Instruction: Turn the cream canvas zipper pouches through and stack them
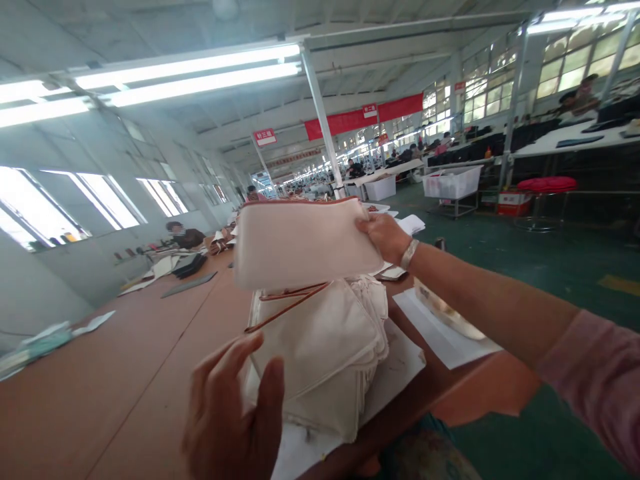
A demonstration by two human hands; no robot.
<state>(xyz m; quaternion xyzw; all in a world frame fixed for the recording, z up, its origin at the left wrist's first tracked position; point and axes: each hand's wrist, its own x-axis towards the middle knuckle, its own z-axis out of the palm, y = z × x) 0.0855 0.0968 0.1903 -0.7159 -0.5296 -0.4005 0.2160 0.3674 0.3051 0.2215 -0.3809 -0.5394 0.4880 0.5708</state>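
Holding the cloth piece: the person's right hand (385,237) pinches the right edge of a pale cloth piece (305,243), thumb on the near face, other fingers partly hidden; a brown strip runs along its top.
Left hand (233,407): thumb and fingers spread apart, with nothing in its grasp, just beside the pile's left side; whether it touches cannot be told.
Pile (325,347): pale pieces with brown strips, stacked unevenly, right of the left hand and below the right.
White sheet (400,357): under the pile.
Table (145,360): brown, reaching well out left of the left hand.
Bracelet (409,255): around the right wrist.
Paper (423,340): below the right forearm.
Co-worker (187,237): far beyond the left hand, near dark pieces (190,265).
Stool (547,183): red-topped, well apart, to the right of the right hand.
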